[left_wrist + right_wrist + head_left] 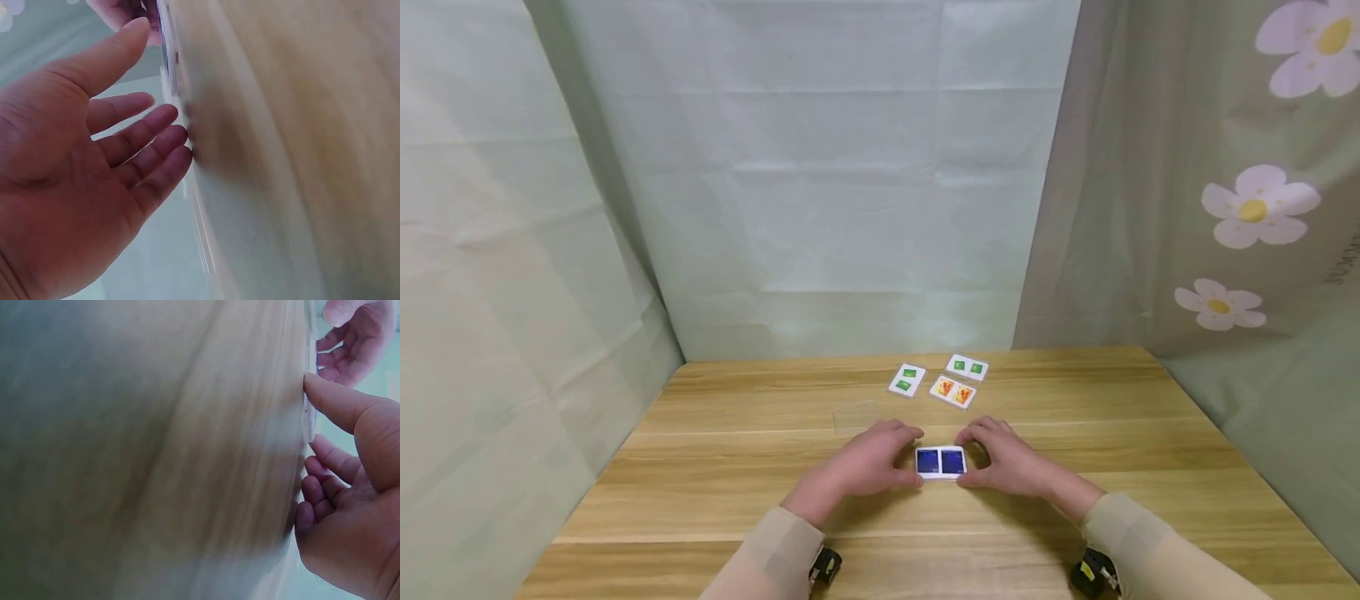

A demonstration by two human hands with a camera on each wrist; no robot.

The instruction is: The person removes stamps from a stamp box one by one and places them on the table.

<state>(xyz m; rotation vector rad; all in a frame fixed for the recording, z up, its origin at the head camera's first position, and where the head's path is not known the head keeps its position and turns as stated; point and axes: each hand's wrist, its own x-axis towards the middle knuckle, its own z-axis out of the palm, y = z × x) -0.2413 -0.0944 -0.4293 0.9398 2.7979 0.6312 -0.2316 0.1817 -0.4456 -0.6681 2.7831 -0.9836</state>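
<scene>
Hands flank the blue card [941, 462] on the table [715, 467]: left hand [868, 462] and right hand [1011, 462], fingers relaxed, touching its ends. Wrist views show only blurred wood and palms; beyond lie three cards [952, 380].

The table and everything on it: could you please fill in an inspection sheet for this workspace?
Surface: wooden table, bare grain.
Job's things: blue tile, flat between both hands.
Clutter: two green tiles and an orange tile near the far edge; a clear sheet left of them.
Hands: left hand at the blue tile's left end, right hand at its right end; fingers relaxed, thumbs against the tile's edge.
Cables: nothing seen.
Surroundings: pale green cloth walls; flowered curtain on the right.
</scene>
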